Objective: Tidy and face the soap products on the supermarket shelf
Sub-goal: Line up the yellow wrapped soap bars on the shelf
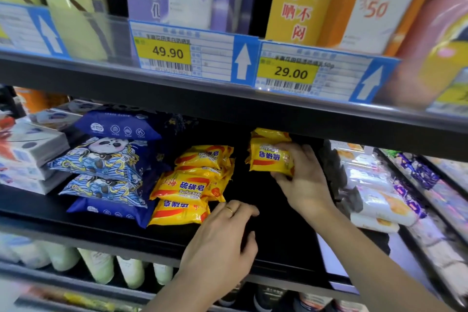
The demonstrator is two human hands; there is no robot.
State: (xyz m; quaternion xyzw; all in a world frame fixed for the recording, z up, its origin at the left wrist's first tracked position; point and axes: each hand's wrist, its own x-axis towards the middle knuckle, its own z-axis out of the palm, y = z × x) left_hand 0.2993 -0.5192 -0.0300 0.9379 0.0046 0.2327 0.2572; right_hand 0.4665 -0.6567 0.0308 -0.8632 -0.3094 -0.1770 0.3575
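Several yellow sulfur soap packs [188, 186] lie stacked loosely on the black middle shelf [126, 233], some with upside-down labels. My right hand [301, 180] grips one yellow soap pack [269, 158], label upside down, just above the shelf; another yellow pack [269, 133] sits behind it. My left hand [222, 240] rests on the shelf in front of the pile, fingers curled near the lowest pack [177, 213], a ring on one finger; it holds nothing that I can see.
Blue panda-print packs [106, 167] are piled left of the soaps, white boxes [27, 154] further left. White and purple packs [385, 200] fill the right side. The upper shelf edge carries price tags [182, 52] below tall boxes. Bottles [98, 263] stand below.
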